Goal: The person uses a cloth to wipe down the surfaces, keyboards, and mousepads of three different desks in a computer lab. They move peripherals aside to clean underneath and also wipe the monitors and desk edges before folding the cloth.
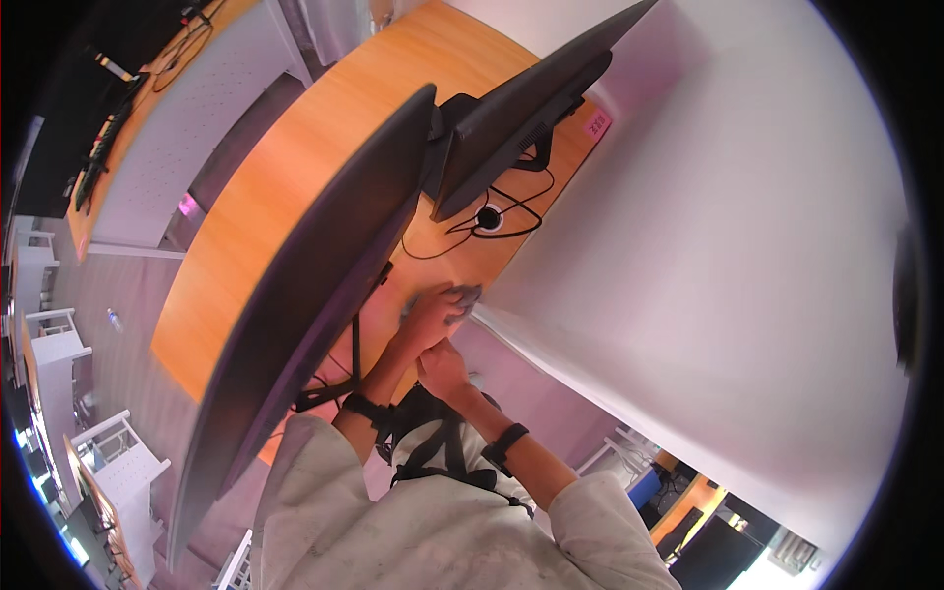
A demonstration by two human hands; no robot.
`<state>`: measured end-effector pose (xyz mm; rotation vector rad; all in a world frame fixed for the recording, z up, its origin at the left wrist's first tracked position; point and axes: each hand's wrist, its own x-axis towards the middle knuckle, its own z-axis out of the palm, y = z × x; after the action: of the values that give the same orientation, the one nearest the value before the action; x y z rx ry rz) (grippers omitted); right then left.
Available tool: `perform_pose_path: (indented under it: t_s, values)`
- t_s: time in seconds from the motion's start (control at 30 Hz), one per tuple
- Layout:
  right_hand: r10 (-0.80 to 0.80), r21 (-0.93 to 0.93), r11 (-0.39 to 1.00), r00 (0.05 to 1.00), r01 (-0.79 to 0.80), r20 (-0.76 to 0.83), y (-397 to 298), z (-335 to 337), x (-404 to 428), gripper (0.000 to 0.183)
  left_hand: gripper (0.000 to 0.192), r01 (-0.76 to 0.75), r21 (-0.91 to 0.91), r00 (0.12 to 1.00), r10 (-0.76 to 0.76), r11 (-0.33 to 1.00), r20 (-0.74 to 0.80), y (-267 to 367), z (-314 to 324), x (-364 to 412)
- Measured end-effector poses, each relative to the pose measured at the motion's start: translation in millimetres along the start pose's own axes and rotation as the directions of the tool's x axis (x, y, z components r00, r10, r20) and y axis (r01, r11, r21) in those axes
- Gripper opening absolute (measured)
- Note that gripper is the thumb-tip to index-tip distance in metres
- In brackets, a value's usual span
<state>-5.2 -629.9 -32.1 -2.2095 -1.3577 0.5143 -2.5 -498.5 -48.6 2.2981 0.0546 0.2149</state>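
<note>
My left hand is over the wooden desk near its wall-side edge, pressed on a crumpled grey cloth that shows around the fingers. Just below it, my right hand is curled close to the left wrist, at the desk's edge; whether anything is inside it is hidden. To the left of both hands stands a large black monitor, seen from above. Beyond them, black cables loop over a round cable hole in the desk.
A second black monitor stands farther along the desk. A white wall borders the right side. A pink label bearing writing is at the desk's far corner. A plastic bottle lies on the floor at left, near white-framed furniture.
</note>
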Motion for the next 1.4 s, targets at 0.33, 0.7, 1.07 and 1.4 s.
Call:
perform_pose_path:
  t_s: [0.33, 0.7, 1.07, 1.4]
  values:
    - [-0.338, 0.247, 0.928, 0.91, 0.28, 0.24, 19.6, -42.7, -105.1, 0.029, 0.027, 0.311, -0.113, 0.924, -0.272, 0.944, 0.27, 94.5, 26.5, -61.1]
    - [0.406, 0.613, 0.782, 0.838, -0.112, -0.365, 83.7, -173.0, -337.3, 0.02, 0.042, 0.491, -0.417, 0.686, -0.044, 0.765, 0.727, 282.4, 165.8, 47.6]
    - [0.963, 0.972, 0.225, -0.17, 0.067, -0.211, -2.3, -162.3, -554.4, 0.062, 0.046, 0.66, -0.376, 0.081, 0.436, 0.65, 0.897, 499.9, 297.7, -1.9]
    - [0.873, 0.885, 0.406, -0.383, 0.227, -0.302, 59.7, -179.3, -626.7, 0.042, 0.073, -0.108, -0.669, -0.109, 0.661, 0.735, 0.743, 594.8, 378.8, -17.0]
